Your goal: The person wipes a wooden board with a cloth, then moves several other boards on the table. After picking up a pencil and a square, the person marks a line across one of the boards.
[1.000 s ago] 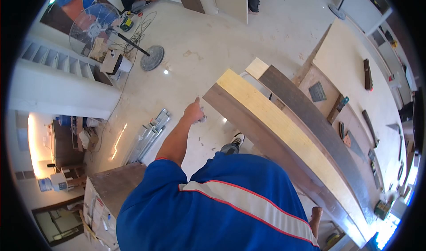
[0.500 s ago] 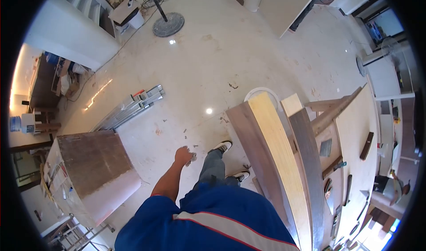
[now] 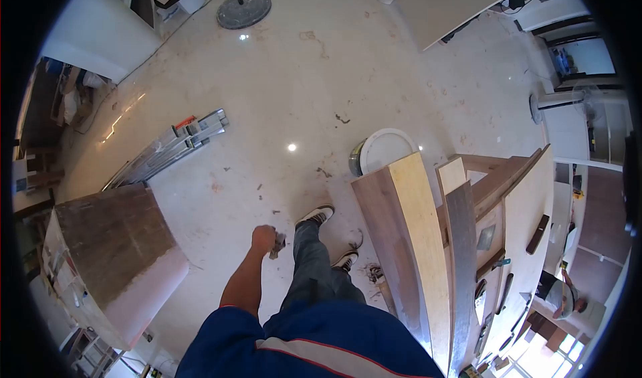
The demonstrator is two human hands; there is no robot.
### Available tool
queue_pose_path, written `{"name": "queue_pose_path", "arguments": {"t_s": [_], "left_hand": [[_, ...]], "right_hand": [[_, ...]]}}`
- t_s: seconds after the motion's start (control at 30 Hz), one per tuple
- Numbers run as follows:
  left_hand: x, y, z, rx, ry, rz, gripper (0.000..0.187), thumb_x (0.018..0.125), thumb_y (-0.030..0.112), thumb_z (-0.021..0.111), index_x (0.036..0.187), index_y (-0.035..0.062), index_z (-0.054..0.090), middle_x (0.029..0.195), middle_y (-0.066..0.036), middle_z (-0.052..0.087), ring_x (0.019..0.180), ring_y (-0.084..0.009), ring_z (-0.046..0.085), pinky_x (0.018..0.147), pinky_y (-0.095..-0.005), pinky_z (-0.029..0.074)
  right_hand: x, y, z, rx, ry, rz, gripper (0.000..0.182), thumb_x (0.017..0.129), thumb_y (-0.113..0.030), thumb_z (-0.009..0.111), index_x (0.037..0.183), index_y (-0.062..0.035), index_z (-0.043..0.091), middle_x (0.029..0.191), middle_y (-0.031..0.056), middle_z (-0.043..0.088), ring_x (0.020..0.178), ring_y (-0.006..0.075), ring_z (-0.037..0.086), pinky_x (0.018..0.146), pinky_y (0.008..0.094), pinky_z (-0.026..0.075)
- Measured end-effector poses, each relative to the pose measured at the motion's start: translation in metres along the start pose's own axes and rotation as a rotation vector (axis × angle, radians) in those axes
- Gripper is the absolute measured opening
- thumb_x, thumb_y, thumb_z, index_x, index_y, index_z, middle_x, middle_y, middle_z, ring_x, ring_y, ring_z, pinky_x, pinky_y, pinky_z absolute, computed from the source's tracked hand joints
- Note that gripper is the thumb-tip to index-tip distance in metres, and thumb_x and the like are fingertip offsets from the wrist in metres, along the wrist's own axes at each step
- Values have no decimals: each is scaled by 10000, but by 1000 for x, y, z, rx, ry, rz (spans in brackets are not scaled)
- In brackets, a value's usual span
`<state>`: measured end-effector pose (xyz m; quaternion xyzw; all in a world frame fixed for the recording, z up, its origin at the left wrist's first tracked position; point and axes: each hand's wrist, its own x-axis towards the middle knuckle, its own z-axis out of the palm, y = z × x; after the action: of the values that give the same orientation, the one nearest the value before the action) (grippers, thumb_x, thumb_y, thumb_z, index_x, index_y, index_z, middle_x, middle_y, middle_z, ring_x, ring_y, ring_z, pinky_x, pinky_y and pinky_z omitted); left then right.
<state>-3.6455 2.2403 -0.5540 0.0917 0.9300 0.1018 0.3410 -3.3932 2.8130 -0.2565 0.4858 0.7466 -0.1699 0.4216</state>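
Note:
My left hand (image 3: 263, 237) hangs low beside my legs, its fingers closed around a small grey-brown, crumpled-looking thing (image 3: 277, 245) whose kind I cannot make out. Below it is the pale floor (image 3: 221, 231), scattered with dark scraps. My right hand does not show; my torso in a blue shirt (image 3: 314, 331) fills the bottom of the view. On my right a workbench (image 3: 528, 211) carries a long brown board with a yellowish edge (image 3: 414, 197) and a dark grey board (image 3: 461, 224). Several hand tools lie on the bench top, a teal-marked tool (image 3: 500, 263) among them.
A white-lidded bucket (image 3: 388, 149) stands at the boards' far end. To the left are a large brown box-like cabinet (image 3: 114, 231) and a folded metal ladder (image 3: 174, 147). A round stand base (image 3: 243, 10) sits farther ahead. Another person (image 3: 562, 294) is at far right.
I have stepped forward and my view has shifted, so the bucket by the boards shows more fully. My left hand still holds the same small thing.

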Motion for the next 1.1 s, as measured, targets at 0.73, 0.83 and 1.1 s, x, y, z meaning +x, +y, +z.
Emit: {"name": "queue_pose_path", "arguments": {"t_s": [0.73, 0.83, 1.1], "left_hand": [[-78, 261, -179, -1313, -825, 373, 323, 969, 69, 622, 1271, -44, 613, 1148, -132, 694, 1018, -247, 693, 893, -376, 559], [-69, 257, -191, -1692, -1141, -41, 305, 1001, 87, 579, 1283, -18, 627, 1148, -128, 696, 1022, -247, 697, 884, -394, 558], [87, 67, -186, -1481, -344, -412, 209, 975, 243, 604, 889, 61, 662, 767, -84, 676, 612, -200, 623, 539, -318, 509]], "right_hand": [[-53, -249, 3, 549, -474, -926, 426, 987, -342, 678, 1233, 6, 678, 1048, 70, 722, 951, 144, 647, 838, 319, 527], [-52, -261, 1, 500, -476, -815, 317, 961, -267, 682, 1114, 7, 726, 898, 33, 709, 838, 107, 626, 757, 297, 518], [-51, -242, 18, 449, -370, -497, 194, 893, -166, 658, 938, 0, 747, 737, 34, 685, 664, 128, 614, 626, 333, 522]]}}
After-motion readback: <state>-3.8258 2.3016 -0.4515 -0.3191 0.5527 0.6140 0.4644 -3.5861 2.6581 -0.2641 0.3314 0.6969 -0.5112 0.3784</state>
